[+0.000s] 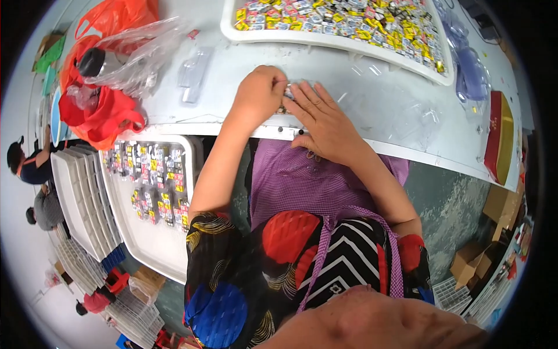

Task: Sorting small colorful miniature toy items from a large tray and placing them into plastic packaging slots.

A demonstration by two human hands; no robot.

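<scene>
Fingers of the left hand [261, 93] are bent inward; whether they pinch something I cannot tell, because the knuckles hide the tips. Fingers of the right hand [325, 119] lie nearly straight and a little spread, palm down. Between them, partly under the right fingers, is a small shiny pack of tiny printed pieces [289, 92], mostly covered. I judge it to be light, with thin and rather slippery plastic that could bend if pressed in the middle, so it is better taken gently by its two side edges. Under the fingers is the smooth pale-grey tabletop [401, 110]. Left of the left fingers, apart from them, lies a long clear plastic blister shell [195, 78]. Beyond the fingertips stands a wide white plastic tray [337, 43], bearing many small yellow, white and pink printed pieces [372, 17].
</scene>
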